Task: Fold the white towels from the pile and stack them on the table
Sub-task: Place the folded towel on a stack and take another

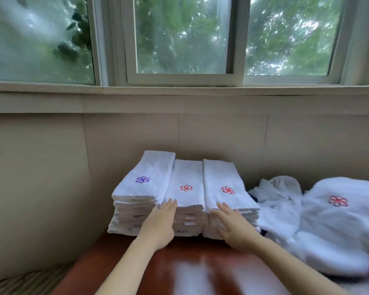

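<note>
- Folded white towels [145, 167] in three tall stacks, side by side at the far end of the table [179, 273], close to the wall [41, 167]; purple flower on the left one, red flowers on the other two.
- Left hand [160, 222] open and flat, fingers straight, pressed on the near side of the middle stack [186, 177], by its left edge; holding nothing.
- Right hand [232, 226] open and flat too, fingers a little spread, pressed on the near side of the right stack [222, 179]; holding nothing.
- Could push too hard down low and tip a stack toward the wall, or slide the top towels off.
- Could push one side more than the other and leave the near edges crooked, not in one line.
- Might catch a loose fold with a fingertip and pull a towel out of shape.
- Messy pile [328, 220] of unfolded white towels just to the right, touching or almost touching the right stack; cannot tell which.
- Could slump onto the neat towels, or get dragged along with a push.
- Shiny, smooth table top: easy for a whole stack to slip sideways.
</note>
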